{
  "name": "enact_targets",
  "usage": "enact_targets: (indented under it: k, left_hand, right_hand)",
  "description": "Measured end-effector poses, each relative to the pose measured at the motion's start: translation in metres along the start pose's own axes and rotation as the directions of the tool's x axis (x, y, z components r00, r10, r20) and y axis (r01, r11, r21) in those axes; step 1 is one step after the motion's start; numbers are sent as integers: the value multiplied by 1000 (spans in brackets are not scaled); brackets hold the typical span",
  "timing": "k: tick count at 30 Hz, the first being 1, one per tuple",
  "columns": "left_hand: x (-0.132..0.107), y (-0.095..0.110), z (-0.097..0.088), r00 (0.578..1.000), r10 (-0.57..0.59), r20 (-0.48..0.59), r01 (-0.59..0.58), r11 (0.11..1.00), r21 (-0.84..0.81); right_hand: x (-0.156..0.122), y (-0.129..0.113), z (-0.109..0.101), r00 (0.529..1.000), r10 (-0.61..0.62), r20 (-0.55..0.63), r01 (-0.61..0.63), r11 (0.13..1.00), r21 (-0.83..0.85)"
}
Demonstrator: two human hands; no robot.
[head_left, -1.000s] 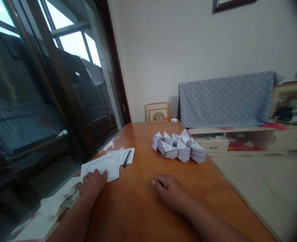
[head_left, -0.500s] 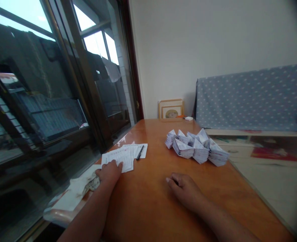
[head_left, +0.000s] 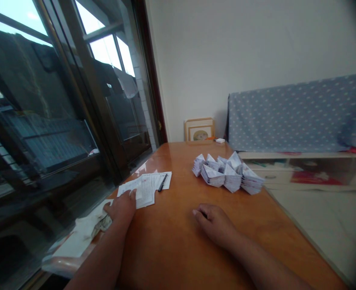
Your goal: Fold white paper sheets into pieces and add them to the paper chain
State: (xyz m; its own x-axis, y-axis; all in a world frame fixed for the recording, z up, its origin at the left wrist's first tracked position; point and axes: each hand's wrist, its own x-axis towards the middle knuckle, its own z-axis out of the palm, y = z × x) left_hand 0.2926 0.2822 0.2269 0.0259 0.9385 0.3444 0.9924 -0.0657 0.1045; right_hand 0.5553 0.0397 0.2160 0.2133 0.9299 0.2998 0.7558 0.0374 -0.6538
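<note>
My left hand (head_left: 122, 207) lies on the near edge of a stack of printed paper sheets (head_left: 146, 193) at the table's left side. Its fingers are spread; the thumb side touches the top sheet, where a pale patch of paper shows. Part of the fingertips is hidden. On the right end of the sheets rests a black pen (head_left: 162, 183). My right hand (head_left: 216, 223) rests on the bare wood, loosely curled with nothing visible in it. Beyond it stands a cluster of folded paper pieces (head_left: 232, 177), pointed and stacked in several groups.
The brown wooden table (head_left: 166, 241) runs away toward the wall. White paper and a crumpled wad (head_left: 101, 226) lie beside my left forearm. A small white item (head_left: 219, 140) and framed pictures (head_left: 199, 129) are at the far end. Glass doors (head_left: 45, 133) stand left, a low cabinet (head_left: 274, 175) right.
My left hand has slid slightly left and back over the sheets. The view has turned a little to the right. My right hand keeps its place on the table.
</note>
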Motion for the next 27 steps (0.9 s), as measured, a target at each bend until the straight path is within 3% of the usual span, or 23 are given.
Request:
enact_targets:
  k: [4,9,12,15,19,22,24,27]
  left_hand:
    - [-5,4,-15,990,13,-142,-18,999,-37]
    - [-10,15,-43,982,94,-166,-113,988,-108]
    - [-24,29,-64,956,189,-226,-223,966,-135]
    - [-54,48,-81,883,355,-307,-413,899,-147]
    - [-108,72,-87,759,568,-318,-639,743,-197]
    - [-145,84,-79,661,715,-227,-748,607,-267]
    - [-163,89,-73,629,766,-134,-758,566,-322]
    - [-181,90,-67,615,788,-21,-729,558,-397]
  right_hand:
    - [0,-2,-2,1000,-4,-26,4,1000,9]
    - [3,-3,-5,997,-3,-76,5,1000,26]
    - [6,-1,-5,990,29,-140,-16,996,92]
    - [10,2,-6,974,145,-175,-86,948,306]
    - [14,3,-9,924,374,-86,-221,703,676]
    - [16,5,-10,897,441,-21,-258,563,785]
    - [17,8,-10,886,463,-20,-268,547,793]
    - [18,15,-9,860,505,-77,-303,626,719]
